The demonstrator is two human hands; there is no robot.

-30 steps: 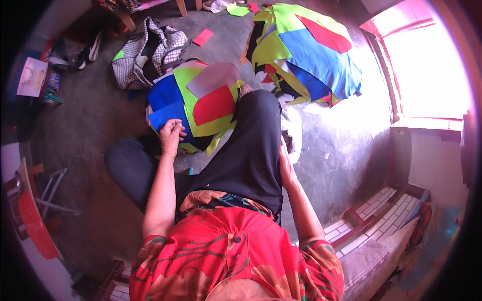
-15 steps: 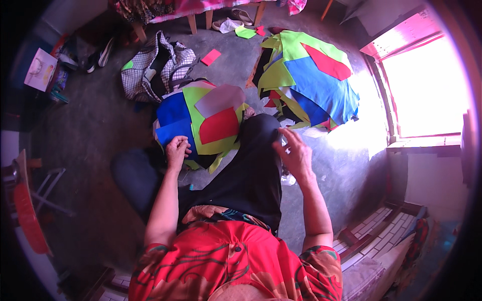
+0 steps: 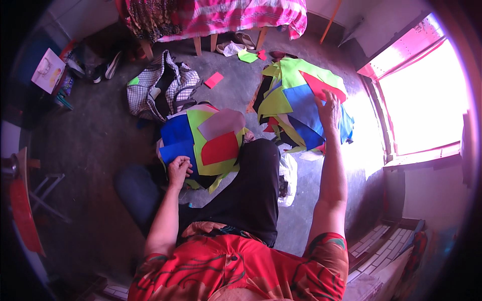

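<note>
Between my knees sits a near pile of cut cloth pieces, with a lime green piece (image 3: pixel 198 130), a grey-mauve piece (image 3: pixel 222 125), a red piece (image 3: pixel 219 148) and a blue piece (image 3: pixel 176 150) on top. My left hand (image 3: pixel 179 172) is at the near edge of the blue piece, its fingers curled together; anything inside them is too small to make out. My right arm is stretched forward. My right hand (image 3: pixel 329 111) is over the larger far pile, thumb and fingers apart, fingertips at a red cloth piece (image 3: pixel 321 86) lying on blue cloth (image 3: pixel 304 107) and lime green cloth (image 3: pixel 296 71).
A checked bag (image 3: pixel 143 95) lies gaping behind the near pile, beside a small red piece (image 3: pixel 214 80). A white plastic bag (image 3: pixel 287 180) is right of my knee. Shoes (image 3: pixel 244 39) sit under a pink-covered bed (image 3: pixel 241 20). A bright window opening (image 3: pixel 427 95) is at right.
My right hand has moved from above my right knee forward to the far pile. My left hand stays by the blue piece. The view has tilted up, showing more of the bed.
</note>
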